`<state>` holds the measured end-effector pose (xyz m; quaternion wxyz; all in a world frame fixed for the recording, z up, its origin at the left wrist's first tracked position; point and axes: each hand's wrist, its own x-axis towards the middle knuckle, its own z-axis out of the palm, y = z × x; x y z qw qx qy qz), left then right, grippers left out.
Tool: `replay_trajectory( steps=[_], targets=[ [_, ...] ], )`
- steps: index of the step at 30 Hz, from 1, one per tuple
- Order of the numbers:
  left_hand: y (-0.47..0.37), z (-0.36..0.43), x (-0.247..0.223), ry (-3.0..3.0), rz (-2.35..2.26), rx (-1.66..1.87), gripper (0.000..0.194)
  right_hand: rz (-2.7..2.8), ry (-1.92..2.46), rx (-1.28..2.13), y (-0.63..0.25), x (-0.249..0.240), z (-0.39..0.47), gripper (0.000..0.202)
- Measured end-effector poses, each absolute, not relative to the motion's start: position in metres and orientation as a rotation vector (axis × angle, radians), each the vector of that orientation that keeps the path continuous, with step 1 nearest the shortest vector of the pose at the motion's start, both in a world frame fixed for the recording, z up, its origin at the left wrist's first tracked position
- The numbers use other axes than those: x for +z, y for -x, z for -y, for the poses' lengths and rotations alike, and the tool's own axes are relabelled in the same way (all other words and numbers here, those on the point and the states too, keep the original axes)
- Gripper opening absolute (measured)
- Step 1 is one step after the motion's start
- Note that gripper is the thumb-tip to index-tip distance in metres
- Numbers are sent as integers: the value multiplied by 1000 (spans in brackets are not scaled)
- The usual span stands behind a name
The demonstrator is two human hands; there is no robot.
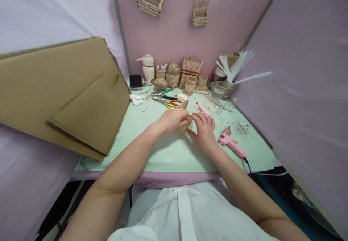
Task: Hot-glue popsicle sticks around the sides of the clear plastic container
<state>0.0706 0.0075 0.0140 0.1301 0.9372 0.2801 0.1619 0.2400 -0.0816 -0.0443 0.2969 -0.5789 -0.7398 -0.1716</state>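
Observation:
Over the middle of the green-covered table point(174, 157), a small piece made of flat wooden sticks point(185, 105) stands tilted, partly hidden by my fingers. My left hand point(175, 119) is closed on it from the left, with the fingers wrapped over its side. From the right, my right hand point(203, 126) has its thumb and bent fingers at the piece's right edge. A pink glue gun point(232, 144) lies to the right of my right hand. Just beyond the hands are a pink pen-like tool point(202, 108) and pliers with red and yellow handles point(172, 105).
A large cardboard sheet point(81, 88) leans over the left side. Along the back stand a white bottle point(148, 70), twine balls point(161, 84), stick-covered pots point(190, 85) and a clear cup point(218, 91) near white glue sticks point(239, 65). Scraps point(243, 129) lie at the right.

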Motion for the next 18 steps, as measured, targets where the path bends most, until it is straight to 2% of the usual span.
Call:
replay_trajectory(
  steps=[10, 18],
  targets=[
    [-70, -8, 13, -2751, -810, 465, 11, 1960, 1511, -476, -242, -48, 79, 52],
    [-70, -7, 15, -2761, -819, 445, 11, 2008, 1524, -530, -243, -47, 78, 47]
  ],
)
